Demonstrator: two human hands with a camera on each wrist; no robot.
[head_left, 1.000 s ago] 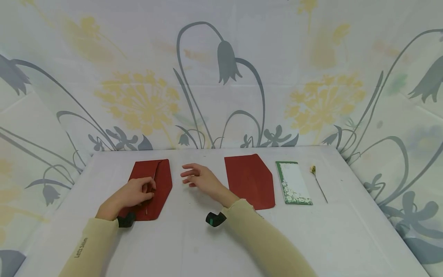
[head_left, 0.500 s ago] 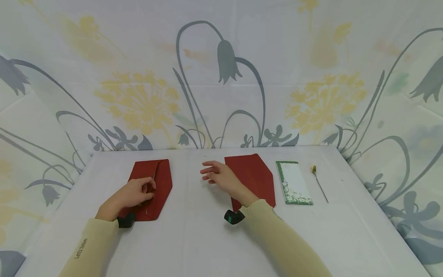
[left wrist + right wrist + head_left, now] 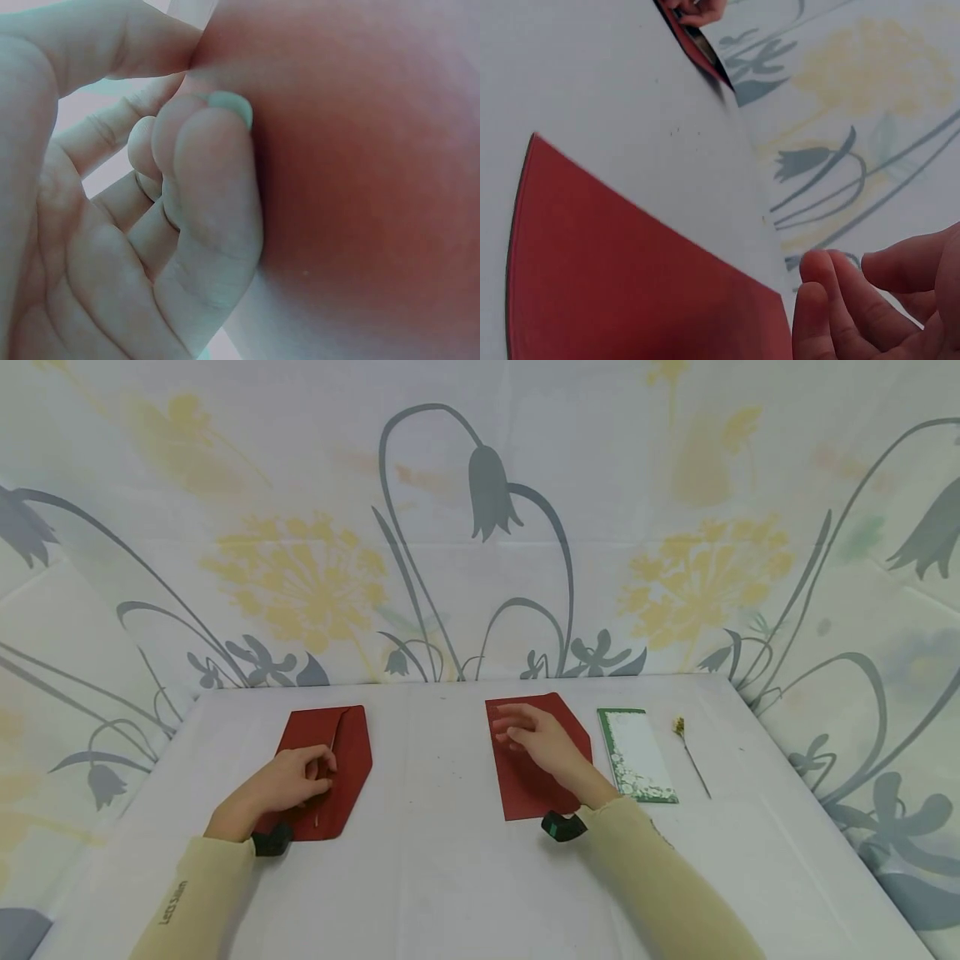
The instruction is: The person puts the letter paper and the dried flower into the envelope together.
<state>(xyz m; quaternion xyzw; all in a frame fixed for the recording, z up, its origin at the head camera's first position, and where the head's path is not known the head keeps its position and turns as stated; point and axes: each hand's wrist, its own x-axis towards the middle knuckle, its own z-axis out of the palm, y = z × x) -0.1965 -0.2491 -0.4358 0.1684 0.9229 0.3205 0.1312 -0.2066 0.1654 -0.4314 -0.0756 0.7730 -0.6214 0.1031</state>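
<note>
On the left of the white table lies a red envelope (image 3: 351,793) with its flap toward the right. My left hand (image 3: 288,775) pinches the edge of its front panel between thumb and finger. The left wrist view shows the red paper (image 3: 360,165) up close beside curled fingers. My right hand (image 3: 543,743) hovers with loosely bent fingers over a second red envelope (image 3: 525,789), partly covering it in the head view. In the right wrist view nothing sits between the fingers of this hand (image 3: 877,307), and the envelope (image 3: 615,262) lies flat below.
Right of the second envelope lies a white card (image 3: 641,752) with a green floral border. A small dried yellow flower (image 3: 679,728) on a thin stem lies beyond it. A flower-printed cloth (image 3: 450,568) stands behind the table.
My right hand has moved rightward from the middle of the table to over the second envelope. The left hand has stayed at the first envelope.
</note>
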